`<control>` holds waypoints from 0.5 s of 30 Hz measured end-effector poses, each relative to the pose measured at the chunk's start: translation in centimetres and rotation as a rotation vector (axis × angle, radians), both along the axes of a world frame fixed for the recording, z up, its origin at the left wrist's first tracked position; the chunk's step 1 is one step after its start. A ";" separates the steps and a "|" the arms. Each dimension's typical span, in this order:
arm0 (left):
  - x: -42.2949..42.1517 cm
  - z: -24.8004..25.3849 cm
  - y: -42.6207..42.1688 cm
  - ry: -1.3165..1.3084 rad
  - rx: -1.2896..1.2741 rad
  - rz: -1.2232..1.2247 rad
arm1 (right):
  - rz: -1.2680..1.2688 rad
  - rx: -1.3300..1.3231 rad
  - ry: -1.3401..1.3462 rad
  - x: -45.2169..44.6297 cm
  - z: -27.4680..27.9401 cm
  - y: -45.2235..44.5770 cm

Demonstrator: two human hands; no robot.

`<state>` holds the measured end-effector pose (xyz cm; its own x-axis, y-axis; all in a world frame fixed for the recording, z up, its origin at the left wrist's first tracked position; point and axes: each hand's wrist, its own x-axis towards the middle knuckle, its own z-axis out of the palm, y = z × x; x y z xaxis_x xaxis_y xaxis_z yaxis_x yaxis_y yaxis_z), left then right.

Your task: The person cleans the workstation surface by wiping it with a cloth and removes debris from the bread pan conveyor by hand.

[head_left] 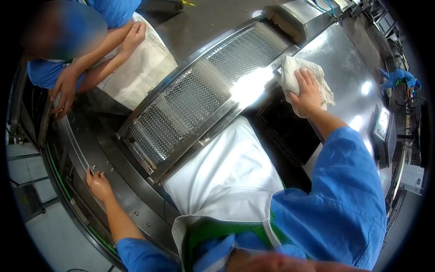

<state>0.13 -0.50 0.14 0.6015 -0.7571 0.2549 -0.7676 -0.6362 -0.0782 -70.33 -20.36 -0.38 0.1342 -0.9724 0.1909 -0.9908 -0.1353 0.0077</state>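
My right hand [307, 93] presses on a bunched white cloth [320, 76], its fingers bent over it and the thumb apart. The cloth lies at the near left edge of a shiny metal table [340, 59]. Away to the lower left, my left hand [99, 185] rests at a dark metal rail [122, 181], fingers apart and slightly bent; I make out nothing held in it. Between my hands a mesh conveyor belt [181, 104] with metal side frames slopes up to the right.
Across the belt a co-worker in blue sleeves [115, 11] and a pale apron [145, 63] leans with forearms crossed. A scale with a lit display [383, 122] stands on the metal table. A metal housing [308, 18] covers the belt's far end. A dark gap [290, 140] lies beside my apron.
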 end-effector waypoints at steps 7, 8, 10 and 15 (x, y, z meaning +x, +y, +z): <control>0.7 -0.6 0.2 -0.030 0.015 -0.023 | 0.004 -0.003 -0.004 -0.2 -0.3 -0.1; 0.7 -0.6 0.2 -0.031 0.010 -0.020 | 0.004 -0.003 -0.004 -0.2 -0.3 -0.1; 0.5 -0.5 0.2 -0.035 0.010 -0.023 | -0.005 0.005 0.009 0.0 0.0 0.0; 0.3 -0.3 0.1 -0.032 0.018 -0.019 | -0.004 0.010 0.011 0.1 0.1 0.0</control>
<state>0.47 -0.44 -0.11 0.5788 -0.7730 0.2599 -0.7765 -0.6197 -0.1139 -70.22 -20.32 -0.25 0.1320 -0.9749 0.1795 -0.9912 -0.1310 0.0174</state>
